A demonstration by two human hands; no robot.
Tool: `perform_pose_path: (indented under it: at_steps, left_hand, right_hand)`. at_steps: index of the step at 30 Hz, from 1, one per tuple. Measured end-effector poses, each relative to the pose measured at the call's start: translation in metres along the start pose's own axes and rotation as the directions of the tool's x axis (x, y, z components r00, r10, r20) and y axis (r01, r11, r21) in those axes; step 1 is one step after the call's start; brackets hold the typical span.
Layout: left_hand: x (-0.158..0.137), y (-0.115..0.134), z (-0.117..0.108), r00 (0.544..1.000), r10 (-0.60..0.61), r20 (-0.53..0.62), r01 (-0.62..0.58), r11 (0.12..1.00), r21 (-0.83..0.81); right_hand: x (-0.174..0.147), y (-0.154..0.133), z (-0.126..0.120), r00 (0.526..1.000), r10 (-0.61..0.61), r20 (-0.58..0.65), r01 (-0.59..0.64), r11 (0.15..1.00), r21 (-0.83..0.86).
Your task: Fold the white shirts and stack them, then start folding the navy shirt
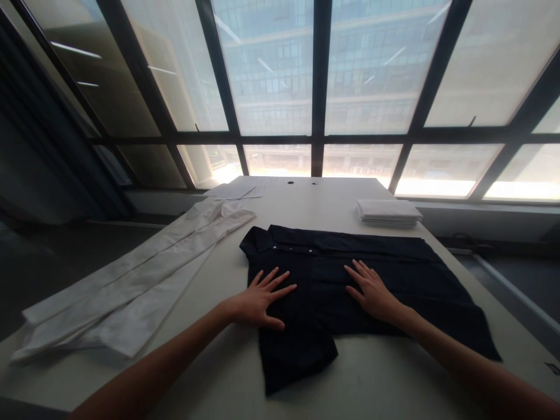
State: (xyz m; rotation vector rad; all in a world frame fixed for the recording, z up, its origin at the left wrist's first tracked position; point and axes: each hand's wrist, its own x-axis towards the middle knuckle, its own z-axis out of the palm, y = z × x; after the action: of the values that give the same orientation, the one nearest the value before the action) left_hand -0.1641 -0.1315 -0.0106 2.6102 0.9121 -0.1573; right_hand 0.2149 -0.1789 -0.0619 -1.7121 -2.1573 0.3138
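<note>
A dark navy short-sleeved shirt (315, 286) lies sideways across the white table, its collar to the left and its hem to the right. Small pale buttons run along the placket near the collar. My left hand (260, 300) rests flat on the shirt below the collar, fingers spread, near the sleeve that points toward me. Farther right, my right hand (371, 291) lies palm down on the body of the shirt with its fingers stretched out. Neither hand grips the cloth. The far side of the shirt appears folded over along its length.
White cloth garments (131, 286) lie lengthwise along the table's left side. A stack of folded white cloth (388, 212) sits at the back right of the table (315, 204). Papers (234, 191) lie at the back left. Large windows (271, 70) rise behind; a dark curtain (56, 128) hangs left.
</note>
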Motion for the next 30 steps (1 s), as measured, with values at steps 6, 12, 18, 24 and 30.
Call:
perform_pose_path:
  at_steps: [6,12,18,24,30]
  left_hand:
    - [-0.039,0.007,0.004,0.995,-0.044,0.086,0.044,0.999,0.011]
    - [-0.034,-0.009,-0.042,0.999,0.035,0.013,-0.031,0.975,-0.22]
    - [0.035,-0.074,-0.076,0.927,-0.073,-0.367,0.094,0.995,0.042]
    - [0.069,-0.121,-0.075,0.983,-0.065,-0.172,0.066,0.998,0.003]
    - [0.073,-0.119,-0.07,0.981,-0.117,-0.154,0.121,0.992,0.017]
  right_hand:
    - [-0.018,-0.005,-0.01,0.992,-0.109,0.068,0.104,0.992,0.071]
    - [0.008,0.044,-0.048,0.985,-0.139,-0.098,0.148,0.985,0.091]
    - [0.041,0.13,-0.072,0.977,-0.161,-0.139,0.142,0.98,-0.138]
    - [0.039,0.165,-0.072,0.979,-0.205,-0.005,0.202,0.969,-0.143]
    - [0.043,0.151,-0.068,0.986,-0.167,0.01,0.162,0.939,-0.305]
